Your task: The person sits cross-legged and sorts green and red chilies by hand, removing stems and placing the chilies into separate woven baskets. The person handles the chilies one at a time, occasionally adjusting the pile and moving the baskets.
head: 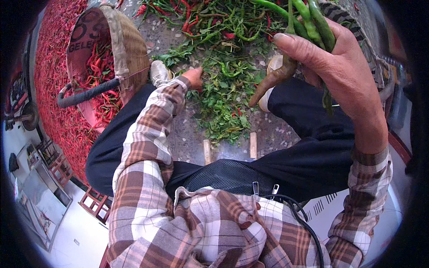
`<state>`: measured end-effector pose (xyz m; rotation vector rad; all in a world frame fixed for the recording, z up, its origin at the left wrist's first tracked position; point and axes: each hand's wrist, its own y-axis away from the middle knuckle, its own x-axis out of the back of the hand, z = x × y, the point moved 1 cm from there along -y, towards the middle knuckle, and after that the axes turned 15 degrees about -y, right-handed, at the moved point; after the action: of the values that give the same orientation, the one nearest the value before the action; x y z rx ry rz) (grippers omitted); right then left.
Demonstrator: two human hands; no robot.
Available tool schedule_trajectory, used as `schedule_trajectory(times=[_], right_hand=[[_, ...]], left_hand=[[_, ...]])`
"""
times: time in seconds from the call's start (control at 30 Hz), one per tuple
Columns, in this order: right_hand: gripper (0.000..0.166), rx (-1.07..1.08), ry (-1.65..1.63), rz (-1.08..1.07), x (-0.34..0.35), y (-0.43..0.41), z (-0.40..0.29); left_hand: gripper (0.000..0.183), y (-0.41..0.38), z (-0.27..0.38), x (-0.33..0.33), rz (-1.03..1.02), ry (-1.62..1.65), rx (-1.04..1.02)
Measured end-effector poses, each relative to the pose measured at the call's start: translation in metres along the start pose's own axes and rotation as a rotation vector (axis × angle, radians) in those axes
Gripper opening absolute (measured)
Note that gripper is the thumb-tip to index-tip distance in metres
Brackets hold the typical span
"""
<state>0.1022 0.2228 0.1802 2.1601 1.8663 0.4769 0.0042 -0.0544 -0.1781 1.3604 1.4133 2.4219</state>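
Observation:
My right hand (338, 63), raised at the upper right, is closed around several green chili peppers (310, 25) and a brownish one (276, 80) that hangs below the thumb. My left hand (193, 77) is low by the floor, between my shoes, at the left edge of a heap of green leaves (223, 97); its fingertips are partly hidden, so whether it grips anything is unclear. Beyond it lies a pile of green and red peppers mixed with leaves (214, 25).
A lined wicker basket (134, 50) with red peppers (102, 70) tilts at my left, its wrapped handle (88, 92) towards me. Behind it spreads a large bed of red peppers (53, 67). Another basket (355, 21) stands at the upper right, behind my right hand.

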Motion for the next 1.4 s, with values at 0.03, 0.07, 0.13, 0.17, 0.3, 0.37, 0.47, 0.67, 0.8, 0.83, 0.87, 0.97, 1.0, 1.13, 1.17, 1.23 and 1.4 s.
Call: schedule_trajectory(times=[0.03, 0.07, 0.13, 0.17, 0.3, 0.37, 0.47, 0.67, 0.8, 0.83, 0.87, 0.97, 1.0, 1.13, 1.17, 1.23, 1.4], right_hand=[[0.027, -0.008, -0.006, 0.017, 0.002, 0.0, 0.002], [0.027, -0.017, -0.014, 0.033, 0.005, 0.002, 0.004], [0.027, 0.0, -0.007, 0.023, 0.002, 0.0, 0.004], [0.027, 0.007, 0.0, 0.013, 0.001, -0.001, 0.004], [0.026, 0.01, 0.028, -0.017, 0.007, -0.004, 0.006], [0.026, 0.016, 0.0, -0.034, 0.008, -0.003, 0.008], [0.025, 0.014, -0.035, -0.064, 0.006, 0.001, 0.001], [0.026, -0.001, -0.13, -0.157, 0.0, 0.004, -0.015], [0.026, -0.06, -0.187, -0.185, 0.002, 0.005, -0.022], [0.027, -0.072, -0.21, -0.198, 0.001, 0.004, -0.023], [0.027, -0.084, -0.24, -0.208, 0.001, 0.004, -0.024], [0.027, -0.098, -0.233, -0.264, 0.001, 0.006, -0.03], [0.027, -0.101, -0.201, -0.274, 0.003, 0.005, -0.031], [0.027, -0.055, 0.032, -0.144, -0.005, 0.012, -0.034], [0.026, -0.039, 0.004, -0.135, -0.004, 0.013, -0.031], [0.026, -0.01, -0.083, -0.192, 0.002, 0.012, -0.031], [0.025, -0.081, -0.086, -0.189, 0.008, 0.008, -0.028]], left_hand=[[0.027, 0.0, 0.02, 0.012, 0.132, -0.068, -0.008], [0.027, 0.0, 0.048, 0.023, 0.265, -0.133, -0.016], [0.025, -0.007, 0.069, 0.022, 0.396, -0.234, -0.123], [0.024, -0.018, 0.072, 0.013, 0.39, -0.27, -0.242], [0.021, -0.04, 0.076, 0.012, 0.359, -0.411, -0.238], [0.029, -0.019, 0.08, 0.047, 0.427, -0.196, -0.224], [0.03, -0.02, 0.048, 0.07, 0.223, 0.468, -0.225], [0.021, 0.009, -0.016, 0.02, -0.092, 0.922, 0.051], [0.032, 0.011, 0.019, -0.038, 0.184, 0.227, 0.377], [0.036, 0.015, 0.028, -0.045, 0.191, 0.131, 0.562], [0.04, 0.014, 0.032, -0.051, 0.14, 0.178, 0.586], [0.041, 0.01, 0.018, -0.069, 0.196, 0.407, 0.405], [0.031, 0.015, 0.021, -0.053, 0.092, 0.805, 0.27], [0.023, 0.021, 0.017, -0.028, -0.232, 1.244, 0.196], [0.021, 0.029, 0.025, -0.005, -0.232, 1.132, 0.11], [0.016, 0.032, 0.018, 0.0, -0.346, 1.34, 0.151], [0.016, 0.05, 0.03, 0.021, -0.342, 1.376, 0.137]])
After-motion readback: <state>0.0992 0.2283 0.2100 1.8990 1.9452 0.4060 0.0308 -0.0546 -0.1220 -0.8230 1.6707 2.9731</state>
